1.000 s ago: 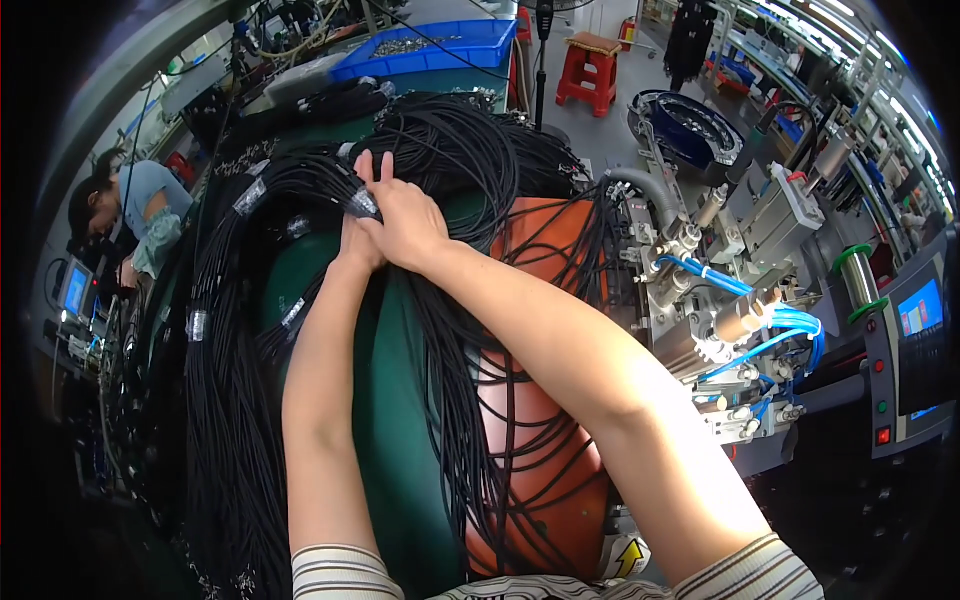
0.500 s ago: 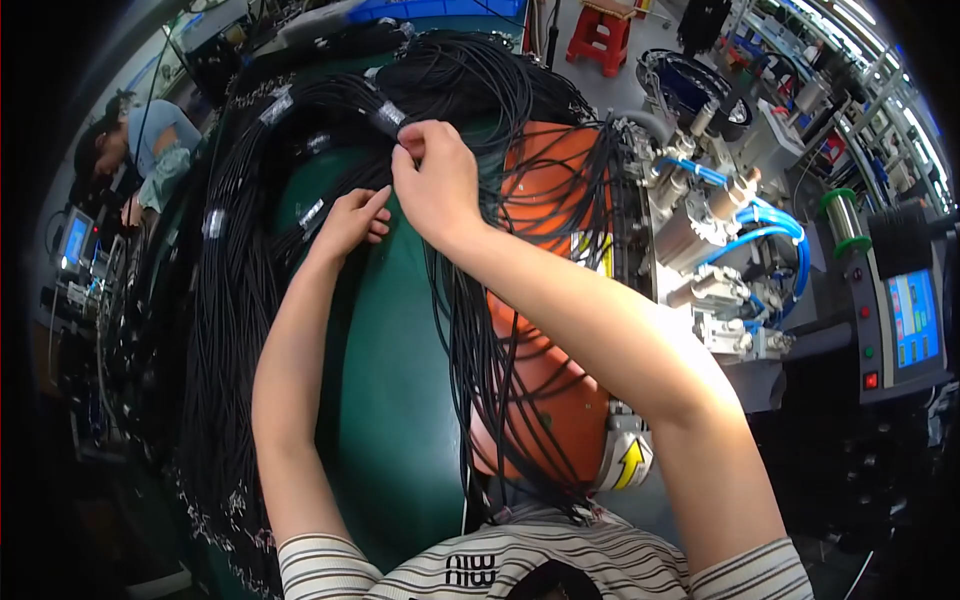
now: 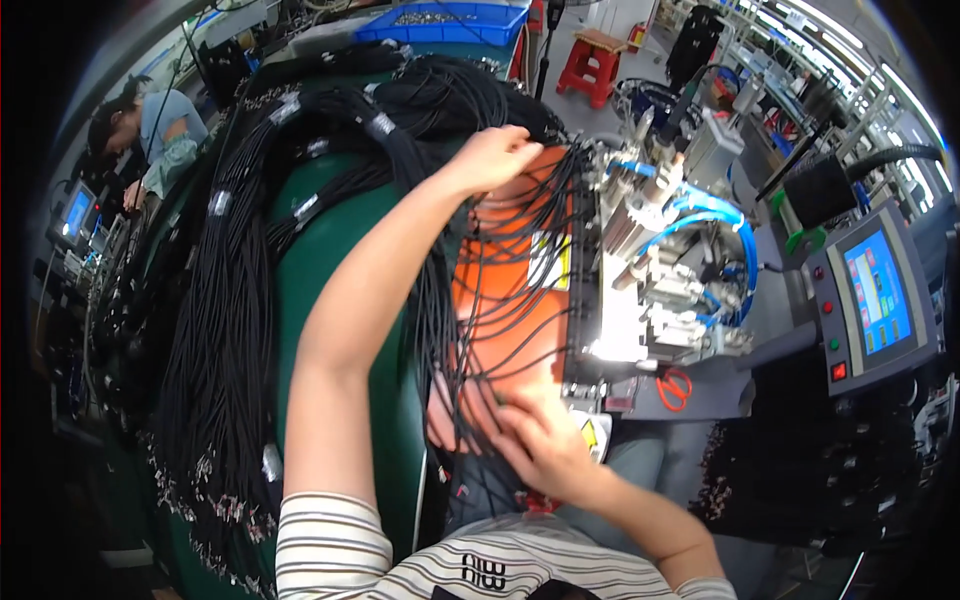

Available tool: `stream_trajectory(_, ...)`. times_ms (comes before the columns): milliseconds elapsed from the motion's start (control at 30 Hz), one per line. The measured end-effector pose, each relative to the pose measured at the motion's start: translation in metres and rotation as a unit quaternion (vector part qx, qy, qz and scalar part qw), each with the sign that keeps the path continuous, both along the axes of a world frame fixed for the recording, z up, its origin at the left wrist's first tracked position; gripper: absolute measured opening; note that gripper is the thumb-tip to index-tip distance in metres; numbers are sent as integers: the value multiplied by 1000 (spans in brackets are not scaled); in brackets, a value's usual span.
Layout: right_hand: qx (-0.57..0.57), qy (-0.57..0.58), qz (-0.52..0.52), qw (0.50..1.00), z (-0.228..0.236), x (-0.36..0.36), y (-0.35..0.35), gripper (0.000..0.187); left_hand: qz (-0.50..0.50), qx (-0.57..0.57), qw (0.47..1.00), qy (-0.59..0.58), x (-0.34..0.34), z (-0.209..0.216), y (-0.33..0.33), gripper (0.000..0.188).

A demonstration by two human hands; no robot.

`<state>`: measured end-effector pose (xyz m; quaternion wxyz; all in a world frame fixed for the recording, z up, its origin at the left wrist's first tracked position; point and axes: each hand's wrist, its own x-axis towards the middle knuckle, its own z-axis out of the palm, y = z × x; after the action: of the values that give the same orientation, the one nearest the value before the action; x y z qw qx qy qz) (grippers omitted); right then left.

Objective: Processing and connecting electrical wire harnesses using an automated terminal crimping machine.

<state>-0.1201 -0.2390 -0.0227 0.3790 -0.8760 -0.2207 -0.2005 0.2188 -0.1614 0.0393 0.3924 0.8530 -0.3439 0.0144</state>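
A thick mass of black cables (image 3: 225, 300) with white tags lies draped over a green table (image 3: 385, 420). Several of its strands run across an orange pad (image 3: 515, 320). My left hand (image 3: 495, 155) reaches to the pad's far end, its fingers curled on the strands there. My right hand (image 3: 540, 445) is low at the pad's near edge, its fingers closed on the same strands close to my body. The cable ends under that hand are hidden.
A small machine (image 3: 665, 260) with blue air hoses stands right of the pad, with red scissors (image 3: 675, 388) in front and a touch-screen panel (image 3: 880, 290) further right. A blue bin (image 3: 450, 20) and red stool (image 3: 600, 50) are behind. Another person (image 3: 150, 130) works at far left.
My right hand has come away from the far end and dropped to the pad's near edge. My left hand has shifted right onto the strands at the pad's far end.
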Motion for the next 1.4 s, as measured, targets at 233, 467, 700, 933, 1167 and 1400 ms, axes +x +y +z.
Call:
stream_trajectory(233,-12,75,34,996,-1,-5,-9,24,77,208,975,29,77,-19,-130,106)
stream_trajectory(467,-9,154,60,986,-14,-7,-11,23,-148,68,980,114,171,-118,-176,76)
stream_trajectory(700,-10,154,108,982,11,5,-23,35,-132,-343,866,338,133,-42,-109,26)
stream_trajectory(933,-11,119,86,989,2,3,-17,34,-171,-509,756,373,82,7,-40,19)
stream_trajectory(1167,28,124,41,991,-25,-8,2,31,-189,-532,743,359,69,12,-20,22)
stream_trajectory(1400,-10,109,74,991,8,6,-13,30,-221,-534,727,371,69,13,-9,24)
